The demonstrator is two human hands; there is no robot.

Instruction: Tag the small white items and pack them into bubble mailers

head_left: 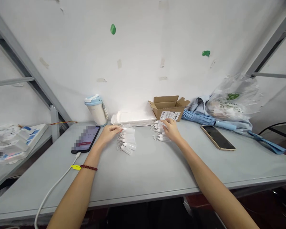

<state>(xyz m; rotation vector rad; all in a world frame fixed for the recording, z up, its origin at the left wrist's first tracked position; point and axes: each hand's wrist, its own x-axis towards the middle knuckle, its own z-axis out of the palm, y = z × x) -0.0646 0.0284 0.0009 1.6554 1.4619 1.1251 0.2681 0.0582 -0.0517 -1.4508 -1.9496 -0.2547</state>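
Left grip (109, 132) pinches a small white vial (128, 129) atop a row; right grip (171, 129) rests loosely curled on loose vials (158, 132) near the table's (143, 171) far edge, beside a cardboard box (168, 107).

Left hand (109, 132) pinching bagged row (127, 140); right hand (170, 130) on loose pile (158, 129)
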